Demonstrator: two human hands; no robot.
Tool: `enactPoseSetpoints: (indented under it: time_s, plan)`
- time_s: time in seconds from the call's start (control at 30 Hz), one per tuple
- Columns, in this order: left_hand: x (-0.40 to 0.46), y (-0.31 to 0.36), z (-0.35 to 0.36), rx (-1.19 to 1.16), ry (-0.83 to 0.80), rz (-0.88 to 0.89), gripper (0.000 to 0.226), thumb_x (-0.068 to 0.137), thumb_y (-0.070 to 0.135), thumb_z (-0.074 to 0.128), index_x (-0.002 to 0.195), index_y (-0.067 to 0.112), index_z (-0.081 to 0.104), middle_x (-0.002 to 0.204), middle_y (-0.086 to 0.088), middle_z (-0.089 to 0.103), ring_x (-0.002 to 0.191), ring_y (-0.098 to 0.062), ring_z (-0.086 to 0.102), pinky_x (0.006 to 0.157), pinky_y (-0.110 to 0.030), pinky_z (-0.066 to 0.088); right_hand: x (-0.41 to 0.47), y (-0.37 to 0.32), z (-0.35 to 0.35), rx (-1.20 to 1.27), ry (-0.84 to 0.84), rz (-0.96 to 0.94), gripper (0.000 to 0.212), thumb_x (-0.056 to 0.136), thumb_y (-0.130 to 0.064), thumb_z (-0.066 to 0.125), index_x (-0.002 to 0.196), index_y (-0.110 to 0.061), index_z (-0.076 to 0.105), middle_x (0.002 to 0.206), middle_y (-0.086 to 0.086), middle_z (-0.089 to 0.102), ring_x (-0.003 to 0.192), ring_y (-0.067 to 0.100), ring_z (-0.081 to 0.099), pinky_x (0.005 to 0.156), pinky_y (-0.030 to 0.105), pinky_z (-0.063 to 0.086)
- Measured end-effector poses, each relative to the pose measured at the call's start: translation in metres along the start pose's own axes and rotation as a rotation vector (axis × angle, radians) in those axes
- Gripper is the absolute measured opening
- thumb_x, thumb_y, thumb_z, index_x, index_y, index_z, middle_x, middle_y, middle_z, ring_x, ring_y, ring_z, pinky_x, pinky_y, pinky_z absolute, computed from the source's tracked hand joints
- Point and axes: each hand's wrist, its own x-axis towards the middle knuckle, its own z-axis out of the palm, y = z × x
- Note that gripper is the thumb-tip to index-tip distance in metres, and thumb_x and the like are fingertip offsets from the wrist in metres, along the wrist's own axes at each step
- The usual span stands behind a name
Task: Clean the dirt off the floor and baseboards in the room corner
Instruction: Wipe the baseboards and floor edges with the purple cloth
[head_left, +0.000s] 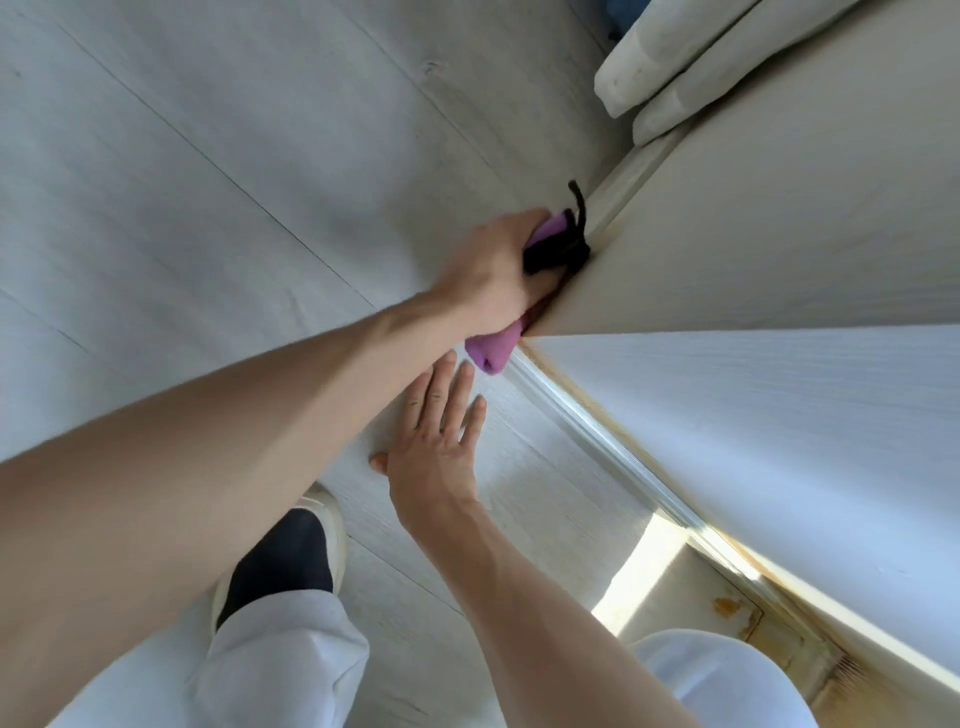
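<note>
A purple cloth (491, 353) with black trim is gripped by the left hand (488, 270) against the baseboard (597, 415); at 6 o'clock, the right hand (436, 447) is pressed flat on the floor (208, 156), fingers spread.

The left hand (488, 270) holds a cloth (491, 353) against the corner where two walls meet the floor (208, 156). The right hand (436, 447) lies flat on the floor, just below the cloth. A baseboard (587, 415) runs along the wall to the right of that hand. A foot (291, 556) stands on the floor under the left arm. Folded bedding (675, 62) sits far up, beside the other wall.
</note>
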Motion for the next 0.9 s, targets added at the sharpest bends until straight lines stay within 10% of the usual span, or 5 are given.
enactPoseSetpoints:
  time_s: [0.5,0.7,0.9]
  plan:
    - [-0.01,-0.009,0.006,-0.038,0.052,0.003,0.024,0.09,0.029,0.072,0.089,0.023,0.048,0.072,0.011,0.055,0.072,-0.017,0.054,0.059,-0.03,0.03,0.001,0.0,0.002,-0.059,0.002,0.012,0.115,0.102,-0.057,0.045,0.143,0.006,-0.042,0.153,0.029,-0.045,0.143,0.048,-0.035,0.124,0.062,-0.002]
    - [0.063,0.019,0.012,0.175,0.009,0.052,0.025,0.093,0.043,0.059,0.11,0.024,0.058,0.109,-0.001,0.069,0.102,-0.027,0.064,0.073,-0.029,0.037,-0.004,0.0,-0.005,-0.097,-0.007,0.004,0.1,0.104,-0.039,0.045,0.151,0.004,-0.032,0.152,0.031,-0.044,0.146,0.049,-0.033,0.122,0.061,-0.007]
    - [0.079,-0.007,-0.034,-0.021,0.18,-0.039,0.014,0.092,0.039,0.066,0.102,0.028,0.065,0.086,0.017,0.063,0.081,-0.002,0.059,0.062,-0.011,0.039,0.001,0.001,0.015,-0.05,0.121,0.003,0.121,0.095,-0.061,0.053,0.151,0.003,-0.033,0.158,0.027,-0.039,0.148,0.048,-0.028,0.126,0.06,0.002]
